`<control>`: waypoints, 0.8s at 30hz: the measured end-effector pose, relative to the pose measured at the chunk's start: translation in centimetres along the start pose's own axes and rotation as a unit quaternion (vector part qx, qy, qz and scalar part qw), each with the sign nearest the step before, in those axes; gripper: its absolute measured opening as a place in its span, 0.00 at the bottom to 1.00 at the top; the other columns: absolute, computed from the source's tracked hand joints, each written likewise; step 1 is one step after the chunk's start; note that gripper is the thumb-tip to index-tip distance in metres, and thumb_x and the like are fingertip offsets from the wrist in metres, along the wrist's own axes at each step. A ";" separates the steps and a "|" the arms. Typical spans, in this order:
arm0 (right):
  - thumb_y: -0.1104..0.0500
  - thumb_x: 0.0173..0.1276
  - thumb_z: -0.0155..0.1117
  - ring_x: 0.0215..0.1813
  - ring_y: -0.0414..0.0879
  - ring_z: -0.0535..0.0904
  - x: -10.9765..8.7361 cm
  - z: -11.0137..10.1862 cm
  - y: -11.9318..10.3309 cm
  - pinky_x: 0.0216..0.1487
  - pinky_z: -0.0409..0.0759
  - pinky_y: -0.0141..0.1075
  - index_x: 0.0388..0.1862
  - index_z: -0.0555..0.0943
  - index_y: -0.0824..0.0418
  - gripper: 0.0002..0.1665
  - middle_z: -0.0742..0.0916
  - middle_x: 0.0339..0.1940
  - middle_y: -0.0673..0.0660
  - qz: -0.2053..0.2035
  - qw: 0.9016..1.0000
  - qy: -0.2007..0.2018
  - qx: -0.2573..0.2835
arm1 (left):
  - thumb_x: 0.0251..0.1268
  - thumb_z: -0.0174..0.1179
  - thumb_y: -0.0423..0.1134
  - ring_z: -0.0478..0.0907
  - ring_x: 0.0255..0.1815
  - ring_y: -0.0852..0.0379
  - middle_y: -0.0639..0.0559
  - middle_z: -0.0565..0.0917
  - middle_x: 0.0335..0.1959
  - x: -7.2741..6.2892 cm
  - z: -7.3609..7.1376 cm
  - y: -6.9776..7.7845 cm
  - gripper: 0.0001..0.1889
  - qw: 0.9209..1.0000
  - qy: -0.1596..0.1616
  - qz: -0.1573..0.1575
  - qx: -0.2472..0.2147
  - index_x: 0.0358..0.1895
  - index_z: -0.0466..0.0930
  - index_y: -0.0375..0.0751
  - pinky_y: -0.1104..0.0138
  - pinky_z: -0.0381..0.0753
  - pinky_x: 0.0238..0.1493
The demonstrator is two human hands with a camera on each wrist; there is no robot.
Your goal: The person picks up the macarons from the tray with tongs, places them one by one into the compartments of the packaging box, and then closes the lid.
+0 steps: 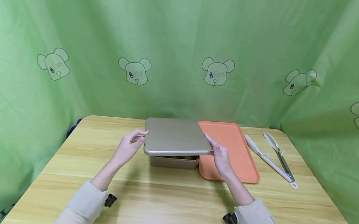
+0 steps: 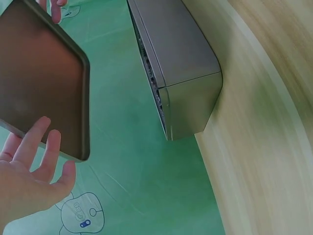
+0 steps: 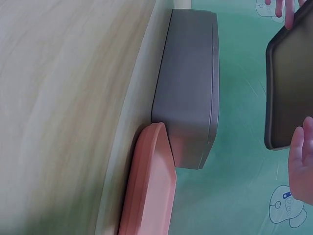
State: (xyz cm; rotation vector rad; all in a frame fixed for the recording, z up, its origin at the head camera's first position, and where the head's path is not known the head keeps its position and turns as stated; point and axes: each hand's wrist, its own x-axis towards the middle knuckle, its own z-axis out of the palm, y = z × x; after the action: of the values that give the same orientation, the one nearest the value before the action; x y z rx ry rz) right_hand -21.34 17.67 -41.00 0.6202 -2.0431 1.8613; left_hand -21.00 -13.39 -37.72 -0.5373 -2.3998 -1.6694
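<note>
A grey-brown rectangular lid point(image 1: 177, 136) is held above a matching box point(image 1: 174, 162), apart from it and slightly tilted. My left hand point(image 1: 128, 147) holds the lid's left edge, its fingers reaching under the rim in the left wrist view. At the opposite edge my right hand point(image 1: 221, 157) grips the lid, thumb near the front corner. Both wrist views show the lid's raised rim and underside. The box point(image 3: 186, 73) stands on the table with its top uncovered; something dark shows inside through the gap, but its contents are mostly hidden.
A coral tray point(image 1: 236, 155) lies against the box's right side. Right of it are white-handled tongs point(image 1: 270, 163) and dark-handled tongs point(image 1: 283, 162). The wooden table point(image 1: 172, 203) ends at a green curtain point(image 1: 179, 38) behind and at the sides.
</note>
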 end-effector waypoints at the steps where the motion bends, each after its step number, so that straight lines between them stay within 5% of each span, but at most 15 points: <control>1: 0.44 0.72 0.39 0.46 0.29 0.77 0.0 0.0 0.0 0.42 0.79 0.24 0.60 0.64 0.77 0.37 0.69 0.60 0.74 0.006 1.000 -0.002 0.003 | 0.63 0.54 0.49 0.75 0.53 0.42 0.38 0.75 0.56 0.0 0.0 0.0 0.22 1.000 -0.004 -0.012 -0.008 0.51 0.74 0.34 0.47 0.72 0.54; 4: 0.59 0.73 0.44 0.51 0.28 0.75 -0.1 -0.2 -0.2 0.49 0.75 0.23 0.61 0.64 0.76 0.25 0.72 0.61 0.64 0.032 0.999 -0.005 0.015 | 0.56 0.61 0.36 0.73 0.55 0.43 0.38 0.77 0.54 0.0 0.1 0.1 0.19 0.999 -0.010 -0.035 -0.022 0.52 0.73 0.33 0.48 0.70 0.57; 8: 0.68 0.67 0.49 0.51 0.30 0.74 -0.1 -0.4 -0.4 0.49 0.73 0.21 0.65 0.61 0.72 0.27 0.76 0.60 0.57 0.072 0.997 -0.011 0.007 | 0.51 0.64 0.31 0.76 0.48 0.46 0.37 0.81 0.46 -0.1 0.3 0.4 0.22 0.999 -0.018 -0.024 -0.012 0.53 0.73 0.32 0.48 0.66 0.60; 13: 0.72 0.63 0.49 0.51 0.29 0.72 -0.2 -0.6 -0.3 0.49 0.72 0.20 0.69 0.53 0.69 0.35 0.69 0.64 0.68 0.083 0.996 -0.043 0.010 | 0.49 0.65 0.29 0.76 0.38 0.55 0.36 0.80 0.47 -0.2 0.4 0.5 0.24 0.999 -0.035 0.011 -0.009 0.52 0.72 0.30 0.53 0.72 0.54; 19: 0.74 0.62 0.50 0.46 0.34 0.73 -0.2 -1.1 0.0 0.47 0.73 0.21 0.70 0.49 0.69 0.39 0.78 0.46 0.46 0.054 0.995 -0.079 0.022 | 0.46 0.66 0.26 0.74 0.31 0.60 0.35 0.80 0.48 0.1 0.4 -0.6 0.34 0.997 -0.049 0.041 -0.032 0.61 0.64 0.34 0.57 0.74 0.49; 24: 0.72 0.63 0.53 0.40 0.36 0.72 0.0 -1.5 0.2 0.41 0.74 0.23 0.72 0.47 0.66 0.41 0.77 0.41 0.53 0.059 0.993 -0.103 -0.011 | 0.47 0.65 0.24 0.74 0.31 0.61 0.34 0.79 0.49 0.4 0.7 -1.1 0.43 0.997 -0.050 0.041 -0.044 0.69 0.52 0.37 0.57 0.75 0.49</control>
State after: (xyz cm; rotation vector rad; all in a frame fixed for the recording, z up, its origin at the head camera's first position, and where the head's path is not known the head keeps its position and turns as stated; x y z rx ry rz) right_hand -21.56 19.18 -41.01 0.7276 -2.2731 1.9071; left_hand -21.78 -13.00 -38.74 -0.7400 -2.3459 -1.7591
